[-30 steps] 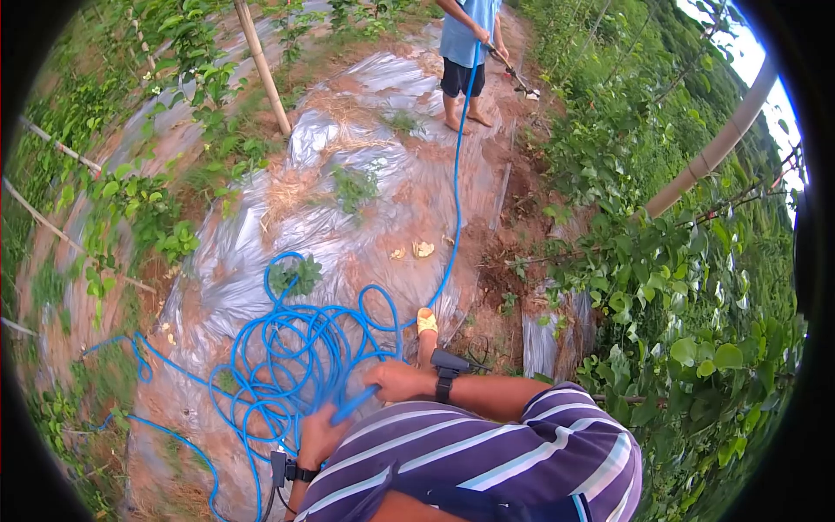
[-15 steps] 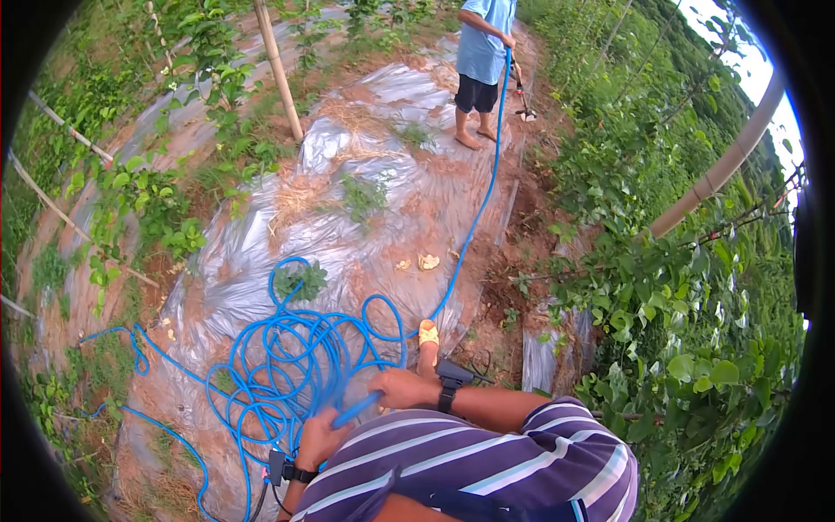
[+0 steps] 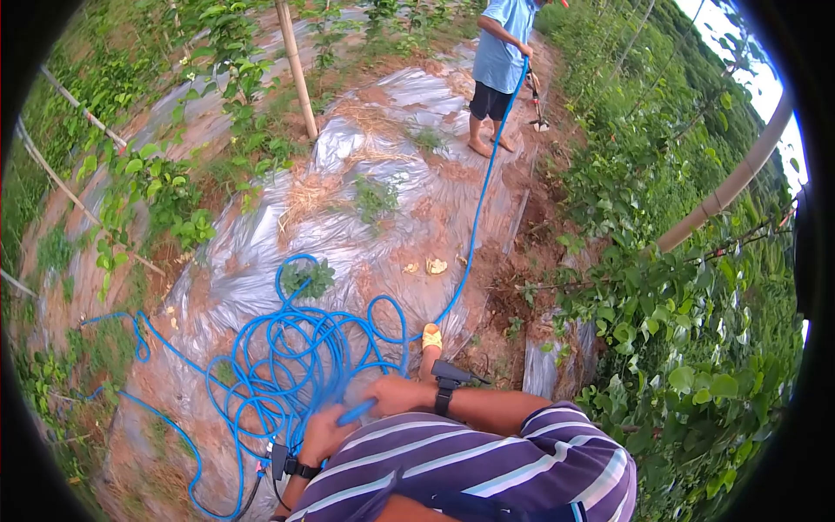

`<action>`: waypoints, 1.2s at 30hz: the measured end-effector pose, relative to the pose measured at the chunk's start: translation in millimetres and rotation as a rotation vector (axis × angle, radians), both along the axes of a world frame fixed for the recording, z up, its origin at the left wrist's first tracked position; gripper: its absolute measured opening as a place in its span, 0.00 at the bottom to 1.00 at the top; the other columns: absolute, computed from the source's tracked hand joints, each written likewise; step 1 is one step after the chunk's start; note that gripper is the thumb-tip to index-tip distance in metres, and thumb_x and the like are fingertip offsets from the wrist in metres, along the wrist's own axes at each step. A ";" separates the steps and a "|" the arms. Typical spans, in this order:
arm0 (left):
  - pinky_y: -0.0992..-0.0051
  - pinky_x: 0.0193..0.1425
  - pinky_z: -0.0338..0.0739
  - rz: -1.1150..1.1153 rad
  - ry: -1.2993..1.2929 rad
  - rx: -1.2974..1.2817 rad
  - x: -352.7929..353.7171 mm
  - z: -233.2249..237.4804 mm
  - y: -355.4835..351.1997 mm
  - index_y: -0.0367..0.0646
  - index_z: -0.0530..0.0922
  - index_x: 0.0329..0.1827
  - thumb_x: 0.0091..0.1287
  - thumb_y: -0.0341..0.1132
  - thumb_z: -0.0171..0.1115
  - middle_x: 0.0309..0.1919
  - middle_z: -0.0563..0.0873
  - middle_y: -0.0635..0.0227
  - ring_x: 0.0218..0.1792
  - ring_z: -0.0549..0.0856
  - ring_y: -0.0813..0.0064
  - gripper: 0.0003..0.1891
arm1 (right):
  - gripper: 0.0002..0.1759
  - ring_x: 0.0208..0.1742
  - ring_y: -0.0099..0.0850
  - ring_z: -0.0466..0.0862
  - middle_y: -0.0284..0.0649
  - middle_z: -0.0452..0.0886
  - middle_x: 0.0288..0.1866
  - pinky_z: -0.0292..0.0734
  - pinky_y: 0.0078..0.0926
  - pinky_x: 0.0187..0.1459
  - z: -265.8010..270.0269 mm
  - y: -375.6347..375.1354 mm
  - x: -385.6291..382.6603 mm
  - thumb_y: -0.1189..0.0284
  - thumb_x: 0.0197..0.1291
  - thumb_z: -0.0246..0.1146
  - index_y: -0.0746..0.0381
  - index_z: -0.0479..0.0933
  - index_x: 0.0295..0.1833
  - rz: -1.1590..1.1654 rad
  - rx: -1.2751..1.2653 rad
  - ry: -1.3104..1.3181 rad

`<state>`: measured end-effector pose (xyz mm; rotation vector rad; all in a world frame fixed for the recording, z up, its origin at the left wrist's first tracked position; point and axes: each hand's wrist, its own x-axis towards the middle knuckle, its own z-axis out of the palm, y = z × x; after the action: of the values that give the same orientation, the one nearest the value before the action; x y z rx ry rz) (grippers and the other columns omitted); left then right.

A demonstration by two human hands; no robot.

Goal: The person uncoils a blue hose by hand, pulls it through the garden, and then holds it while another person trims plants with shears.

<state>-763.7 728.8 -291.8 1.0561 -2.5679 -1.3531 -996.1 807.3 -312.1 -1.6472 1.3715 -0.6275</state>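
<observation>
A section of blue hose [image 3: 357, 411] runs between my two hands, close to my striped shirt. My left hand [image 3: 323, 435] is closed around its lower end, and my right hand [image 3: 393, 394] grips it a little higher up. Beyond them the rest of the hose lies in a loose, tangled coil on the ground. From the coil, one length stretches forward to a co-worker [image 3: 501, 61] in a blue shirt, whose hand holds it. Each of my wrists carries a dark strap with a small device.
Crumpled silver plastic sheeting [image 3: 252, 230], with soil and straw on it, covers the ground. My foot in a yellow sandal [image 3: 431, 334] is beside the coil. A wooden pole [image 3: 297, 70] rises at the back left; a thick pole [image 3: 726, 187] slants through the right-hand foliage.
The view has shifted slightly, so the co-worker and poles appear lower and farther right. Both my hands stay closed on the hose, with little change of position.
</observation>
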 end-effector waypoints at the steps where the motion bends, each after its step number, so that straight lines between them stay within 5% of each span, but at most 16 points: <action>1: 0.60 0.34 0.77 0.002 0.001 0.001 -0.8 -1.4 0.2 0.39 0.83 0.36 0.58 0.45 0.74 0.28 0.85 0.51 0.29 0.85 0.51 0.17 | 0.12 0.37 0.48 0.85 0.48 0.85 0.33 0.76 0.45 0.36 -4.1 -5.3 1.8 0.71 0.51 0.66 0.58 0.84 0.43 0.004 -0.037 -0.111; 7: 0.64 0.36 0.78 0.113 0.095 0.145 -9.5 11.2 -1.9 0.38 0.84 0.41 0.60 0.41 0.74 0.31 0.87 0.53 0.31 0.87 0.61 0.15 | 0.15 0.39 0.45 0.85 0.43 0.84 0.36 0.77 0.40 0.39 66.4 -15.6 -13.9 0.72 0.52 0.66 0.57 0.83 0.48 0.098 -0.060 -0.112; 9: 0.76 0.30 0.68 0.092 0.234 0.097 -10.5 11.8 -1.6 0.39 0.81 0.34 0.64 0.34 0.74 0.22 0.77 0.76 0.28 0.72 0.87 0.10 | 0.15 0.39 0.43 0.85 0.42 0.84 0.37 0.77 0.39 0.40 88.5 -13.8 -19.6 0.73 0.52 0.66 0.56 0.83 0.48 0.119 -0.047 -0.074; 13: 0.76 0.30 0.68 0.081 0.199 0.144 -6.3 17.7 -2.0 0.38 0.81 0.34 0.64 0.35 0.74 0.22 0.76 0.76 0.28 0.72 0.87 0.11 | 0.17 0.39 0.41 0.85 0.42 0.85 0.38 0.78 0.39 0.40 90.7 -9.2 -28.9 0.74 0.52 0.66 0.55 0.85 0.50 0.142 -0.090 -0.085; 15: 0.66 0.35 0.77 0.108 0.086 0.138 0.3 6.2 -6.1 0.38 0.84 0.39 0.59 0.37 0.76 0.30 0.87 0.57 0.30 0.83 0.77 0.13 | 0.18 0.39 0.41 0.85 0.43 0.85 0.38 0.78 0.39 0.41 75.8 -9.6 -33.5 0.75 0.52 0.66 0.55 0.85 0.51 0.113 -0.071 -0.125; 18: 0.65 0.35 0.77 0.199 0.052 0.140 -2.2 11.6 -4.2 0.38 0.85 0.37 0.58 0.38 0.76 0.29 0.87 0.56 0.29 0.85 0.70 0.13 | 0.19 0.40 0.42 0.85 0.44 0.85 0.39 0.79 0.38 0.42 23.3 -7.7 -32.9 0.76 0.52 0.66 0.56 0.85 0.52 -0.045 -0.165 -0.078; 20: 0.64 0.35 0.78 0.168 0.037 0.097 -1.0 2.4 -1.8 0.38 0.85 0.36 0.58 0.39 0.75 0.30 0.87 0.55 0.29 0.86 0.64 0.13 | 0.11 0.35 0.50 0.84 0.48 0.83 0.31 0.75 0.45 0.36 -11.8 2.4 -24.1 0.72 0.49 0.67 0.61 0.81 0.40 -0.197 -0.153 -0.154; 24: 0.61 0.36 0.79 0.059 -0.015 -0.015 -1.7 5.2 3.0 0.40 0.85 0.36 0.58 0.44 0.75 0.31 0.87 0.52 0.32 0.86 0.50 0.16 | 0.14 0.41 0.47 0.85 0.48 0.85 0.37 0.78 0.43 0.42 -28.5 17.2 -16.2 0.74 0.51 0.67 0.60 0.84 0.45 -0.094 -0.064 0.054; 36: 0.58 0.36 0.78 0.054 0.013 -0.011 7.3 -9.5 5.3 0.39 0.83 0.33 0.58 0.45 0.75 0.30 0.85 0.51 0.33 0.86 0.49 0.16 | 0.12 0.42 0.50 0.85 0.48 0.84 0.35 0.77 0.49 0.42 -33.6 10.5 -14.0 0.70 0.47 0.68 0.59 0.82 0.39 -0.085 -0.016 0.047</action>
<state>-756.4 734.2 -301.3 1.1024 -2.5158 -1.3269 -1010.1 817.8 -345.7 -1.6320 1.4803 -0.6543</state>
